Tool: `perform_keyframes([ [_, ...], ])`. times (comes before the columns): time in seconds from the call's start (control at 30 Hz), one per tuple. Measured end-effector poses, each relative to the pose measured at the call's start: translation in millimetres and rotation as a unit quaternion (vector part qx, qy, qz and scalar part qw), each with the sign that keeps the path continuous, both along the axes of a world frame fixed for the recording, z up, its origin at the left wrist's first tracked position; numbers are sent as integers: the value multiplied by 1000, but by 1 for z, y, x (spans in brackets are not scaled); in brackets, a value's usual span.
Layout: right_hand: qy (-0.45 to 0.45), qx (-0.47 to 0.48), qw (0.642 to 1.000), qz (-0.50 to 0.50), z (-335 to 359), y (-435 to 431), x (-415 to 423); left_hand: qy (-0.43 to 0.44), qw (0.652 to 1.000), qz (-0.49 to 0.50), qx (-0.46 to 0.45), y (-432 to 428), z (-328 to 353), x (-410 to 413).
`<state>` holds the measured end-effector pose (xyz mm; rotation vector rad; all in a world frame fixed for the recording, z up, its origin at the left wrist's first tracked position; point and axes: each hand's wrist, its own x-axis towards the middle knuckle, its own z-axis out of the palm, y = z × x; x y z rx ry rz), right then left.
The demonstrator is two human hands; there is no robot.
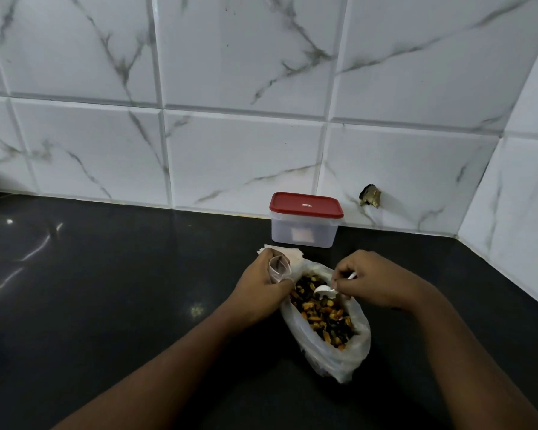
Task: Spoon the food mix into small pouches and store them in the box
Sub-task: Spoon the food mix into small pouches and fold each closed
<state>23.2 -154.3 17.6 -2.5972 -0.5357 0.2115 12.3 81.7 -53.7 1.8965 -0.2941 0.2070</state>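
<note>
Just below the middle of the frame, the left hand [263, 283] has its fingers [266, 256] curled round a small pouch [277, 268], holding it at the upper left edge of the plastic bag [330, 358] of food mix [323, 315] on the black worktop [137, 290]. The right hand [379, 279] pinches a white spoon [323, 291] by its handle, bowl resting on the mix. The box [303, 231], red lid [306, 205] on, stands above them against the tiled wall [230, 150], with spare pouches [292, 255] just behind the left hand.
</note>
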Motion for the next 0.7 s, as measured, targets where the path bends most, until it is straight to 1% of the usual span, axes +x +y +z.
perform_keyframes([
  [0.13,14,55,998,-1,1,-2,-1,-5,1000,-1,1,0,0,0],
  [0.23,-6,81,997,-1,-2,-1,1,-5,1000,0,2,-1,1,-1],
  [0.3,-14,144,989,-10,4,-8,0,-5,1000,0,2,-1,1,-2],
  [0.37,25,179,983,8,11,-21,-1,-6,1000,1,2,0,1,-2],
  [0.43,67,141,987,38,12,-26,0,-8,1000,1,2,0,2,-3],
  [0.47,70,111,990,48,10,-24,0,-8,1000,0,2,-1,2,-3],
  [0.53,37,76,995,44,1,-14,4,-6,1000,-2,1,-1,2,-4],
  [0.63,-32,93,995,20,-4,-7,7,-7,1000,0,3,-1,3,-3],
  [0.7,-35,135,990,23,3,-16,6,-6,1000,3,8,0,3,-3],
])
